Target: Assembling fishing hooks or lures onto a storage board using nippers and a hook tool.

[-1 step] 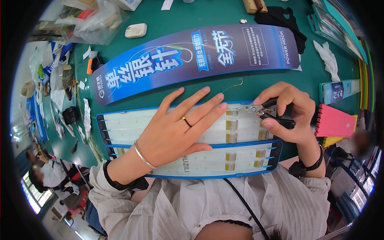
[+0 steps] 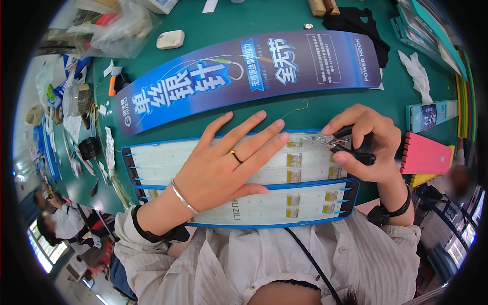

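Observation:
My left hand (image 2: 221, 157) lies flat with its fingers stretched out and spread, over an open blue-rimmed rig case (image 2: 264, 177) with white lining. Closed around the black handles of small pliers (image 2: 325, 140) is my right hand (image 2: 373, 140). The pliers' thin jaws point left, toward my left index fingertip, above the far half of the case. Just beyond my left fingertips is a fishing hook (image 2: 304, 106) on a thin line, whose near end is hidden by the fingers. Several bundles of fine hooks with yellow tops (image 2: 293, 176) sit in both halves.
A long printed blue-grey card (image 2: 244, 76) lies beyond the case. Also on the green table are a white box (image 2: 170, 39), an orange-and-black tool (image 2: 113, 85) and a crumpled white tissue (image 2: 417, 76). Pink zigzag-edged card (image 2: 426, 154) stands at the right. A person (image 2: 66, 223) sits far left.

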Demonstrator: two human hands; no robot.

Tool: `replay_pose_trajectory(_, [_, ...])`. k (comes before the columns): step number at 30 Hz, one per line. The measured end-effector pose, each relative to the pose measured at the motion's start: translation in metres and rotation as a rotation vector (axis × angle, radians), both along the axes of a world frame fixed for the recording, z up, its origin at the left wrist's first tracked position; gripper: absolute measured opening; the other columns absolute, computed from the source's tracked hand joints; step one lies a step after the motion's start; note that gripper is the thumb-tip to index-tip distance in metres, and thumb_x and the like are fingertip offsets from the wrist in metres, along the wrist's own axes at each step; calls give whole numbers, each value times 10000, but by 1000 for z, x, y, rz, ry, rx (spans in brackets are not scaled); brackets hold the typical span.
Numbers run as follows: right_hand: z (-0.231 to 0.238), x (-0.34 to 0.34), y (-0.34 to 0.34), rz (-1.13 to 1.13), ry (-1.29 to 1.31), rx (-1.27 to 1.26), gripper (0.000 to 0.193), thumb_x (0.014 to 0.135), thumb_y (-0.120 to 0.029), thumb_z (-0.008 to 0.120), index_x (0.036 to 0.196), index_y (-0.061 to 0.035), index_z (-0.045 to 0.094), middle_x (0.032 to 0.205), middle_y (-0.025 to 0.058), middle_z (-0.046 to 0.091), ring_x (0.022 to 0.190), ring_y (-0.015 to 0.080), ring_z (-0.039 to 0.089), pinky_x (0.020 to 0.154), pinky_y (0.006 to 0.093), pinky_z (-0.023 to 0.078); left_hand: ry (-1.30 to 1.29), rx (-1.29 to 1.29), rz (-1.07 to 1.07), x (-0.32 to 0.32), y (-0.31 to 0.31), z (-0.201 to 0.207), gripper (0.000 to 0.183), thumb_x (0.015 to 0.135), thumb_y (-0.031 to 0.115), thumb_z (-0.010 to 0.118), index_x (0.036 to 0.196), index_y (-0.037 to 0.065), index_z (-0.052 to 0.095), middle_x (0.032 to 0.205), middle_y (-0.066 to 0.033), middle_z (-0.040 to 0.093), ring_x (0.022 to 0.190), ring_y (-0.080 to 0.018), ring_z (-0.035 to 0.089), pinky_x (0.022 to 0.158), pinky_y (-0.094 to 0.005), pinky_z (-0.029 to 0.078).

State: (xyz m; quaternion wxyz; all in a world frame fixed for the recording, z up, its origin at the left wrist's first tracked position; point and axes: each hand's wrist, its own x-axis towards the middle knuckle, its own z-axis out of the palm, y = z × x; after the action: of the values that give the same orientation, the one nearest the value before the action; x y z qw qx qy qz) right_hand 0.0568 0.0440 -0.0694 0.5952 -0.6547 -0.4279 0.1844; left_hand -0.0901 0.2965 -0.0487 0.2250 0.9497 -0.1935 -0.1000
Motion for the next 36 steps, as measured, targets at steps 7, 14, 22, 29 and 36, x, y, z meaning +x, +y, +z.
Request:
replay_pose_trajectory(7, [0, -1, -2, -31, -76, -23, 313, 712, 22, 786, 685, -72, 488, 853, 220, 720, 691, 222, 685, 576, 270, 533, 39, 43, -66, 3, 6, -6, 810, 821, 680, 503, 1440, 159, 540, 1523, -46, 479, 1415, -301, 423, 1154, -533, 272])
replay_pose_trajectory(14, [1, 2, 0, -18, -96, -46, 275, 689, 45, 750, 667, -58, 496, 833, 231, 716, 628, 216, 669, 529, 264, 522, 14, 98, -50, 3, 2, -8, 776, 849, 746, 387, 1385, 229, 607, 1497, -41, 514, 1395, -316, 446, 1147, -543, 262])
replay_pose_trajectory(22, [2, 1, -2, -18, -91, -71, 265, 692, 44, 750, 673, -59, 507, 846, 221, 719, 626, 216, 669, 531, 278, 529, 35, 100, -31, 2, -1, -9, 775, 839, 761, 390, 1363, 244, 633, 1489, -44, 519, 1394, -324, 448, 1146, -561, 248])
replay_pose_trajectory(29, [2, -2, -2, -11, -122, -70, 265, 698, 41, 754, 682, -55, 508, 858, 218, 718, 625, 226, 672, 530, 285, 533, 35, 112, -19, 1, -1, -9, 775, 833, 757, 408, 1370, 243, 630, 1483, -41, 522, 1392, -324, 451, 1146, -565, 247])
replay_pose_trajectory(36, [1, -4, 1, 1, -143, -48, 278, 704, 40, 763, 684, -57, 503, 859, 228, 715, 628, 231, 669, 525, 286, 525, -20, 115, -65, 3, 1, -10, 747, 863, 710, 448, 1366, 187, 625, 1486, -59, 519, 1391, -333, 455, 1142, -567, 276])
